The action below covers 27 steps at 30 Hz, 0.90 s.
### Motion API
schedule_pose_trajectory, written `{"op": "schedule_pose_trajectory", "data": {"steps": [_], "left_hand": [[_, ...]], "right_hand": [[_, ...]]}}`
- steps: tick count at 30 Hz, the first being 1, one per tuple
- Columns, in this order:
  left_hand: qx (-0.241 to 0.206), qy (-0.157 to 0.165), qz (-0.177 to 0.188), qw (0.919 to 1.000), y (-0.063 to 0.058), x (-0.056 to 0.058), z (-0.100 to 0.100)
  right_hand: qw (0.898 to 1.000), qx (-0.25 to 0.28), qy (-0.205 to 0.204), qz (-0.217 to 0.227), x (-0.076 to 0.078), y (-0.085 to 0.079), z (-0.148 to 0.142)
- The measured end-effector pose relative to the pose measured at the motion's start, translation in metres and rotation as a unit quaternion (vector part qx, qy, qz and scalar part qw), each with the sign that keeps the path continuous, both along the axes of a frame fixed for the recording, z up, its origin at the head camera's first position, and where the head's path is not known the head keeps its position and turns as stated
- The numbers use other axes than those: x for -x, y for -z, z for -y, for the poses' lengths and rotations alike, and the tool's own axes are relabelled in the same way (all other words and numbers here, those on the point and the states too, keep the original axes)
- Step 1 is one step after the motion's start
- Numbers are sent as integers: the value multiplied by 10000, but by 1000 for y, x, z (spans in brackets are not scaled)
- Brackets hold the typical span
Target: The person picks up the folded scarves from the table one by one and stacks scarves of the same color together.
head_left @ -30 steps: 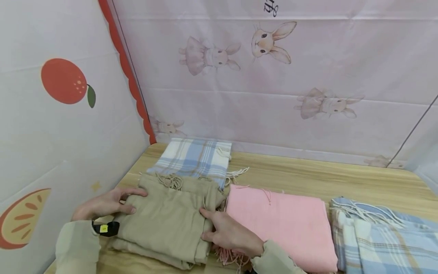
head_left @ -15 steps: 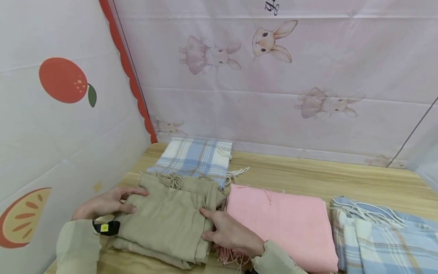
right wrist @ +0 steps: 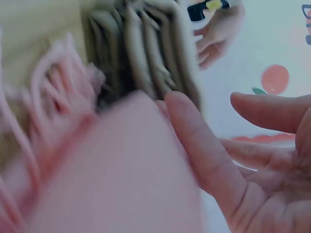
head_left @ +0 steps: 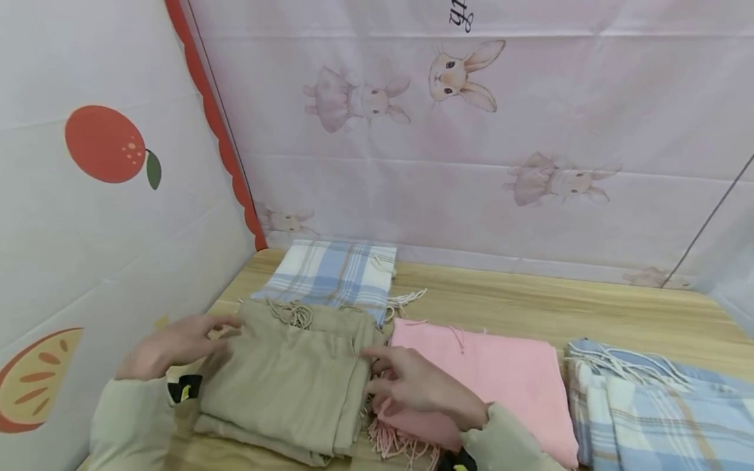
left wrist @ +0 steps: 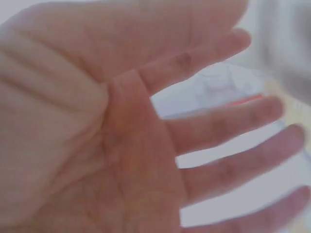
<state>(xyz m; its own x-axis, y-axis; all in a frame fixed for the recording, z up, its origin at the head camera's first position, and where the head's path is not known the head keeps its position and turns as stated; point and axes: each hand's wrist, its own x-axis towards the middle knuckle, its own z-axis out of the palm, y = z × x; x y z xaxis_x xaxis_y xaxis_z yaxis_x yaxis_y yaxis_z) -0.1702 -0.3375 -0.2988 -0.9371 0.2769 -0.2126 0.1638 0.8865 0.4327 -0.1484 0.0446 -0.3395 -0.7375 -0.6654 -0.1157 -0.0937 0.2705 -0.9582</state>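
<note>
Khaki fringed scarf (head_left: 283, 379), folded into a layered block, lies on the wood-grain counter (head_left: 483, 294) in the lower left-centre of the head view; its far edge overlaps the rear plaid scarf (head_left: 330, 271) in the picture, contact not clear.

Change over the last half second: both hands rested on the khaki block; now the right hand (head_left: 421, 386) has come away to the right, in front of the pink fringed scarf (head_left: 515, 386) at lower centre-right; its grip is slack, thumb and fingers apart and holding nothing; whether a finger brushes the pink cloth cannot be told.

Left hand (head_left: 171, 343), at lower left, has loosened too; fingers spread in the left wrist view, nothing held; fingertips blurred beside the khaki edge, contact uncertain.

Folds look much as they did, the block keeping its shape unheld; this suggests the squaring-up of the khaki scarf is done, or paused, with both hands free; the second plaid scarf (head_left: 677, 412), lower right, lies untouched.
</note>
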Motion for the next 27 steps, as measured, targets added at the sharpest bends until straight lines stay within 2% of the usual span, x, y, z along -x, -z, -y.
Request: {"op": "schedule_pose_trajectory", "data": {"steps": [1,3,6,9,13,20,27], "left_hand": [[161,100,-286,9994,-4,-1,-5],[136,214,-616,9978,-9,-1,-15],[-13,407,-909,9950,-17,2,-30],[-170,533,-944,9940,-21,7,-43],[-194,744,-1168,9902,-24,14,-58],[-174,956,-1391,9855,-25,22,-80],[-126,1079,-1430,9837,-25,26,-91]], "right_hand": [[9999,-9,16,-118,1,-4,-5],[9995,-12,44,-313,5,-10,-16],[9985,-7,127,-526,10,-19,-31],[9965,-9,204,-805,15,-25,-43],[9923,-51,300,-1204,23,-30,-57],[9782,-629,703,-1850,29,-37,-84],[9650,-993,956,-2232,32,-39,-103]]}}
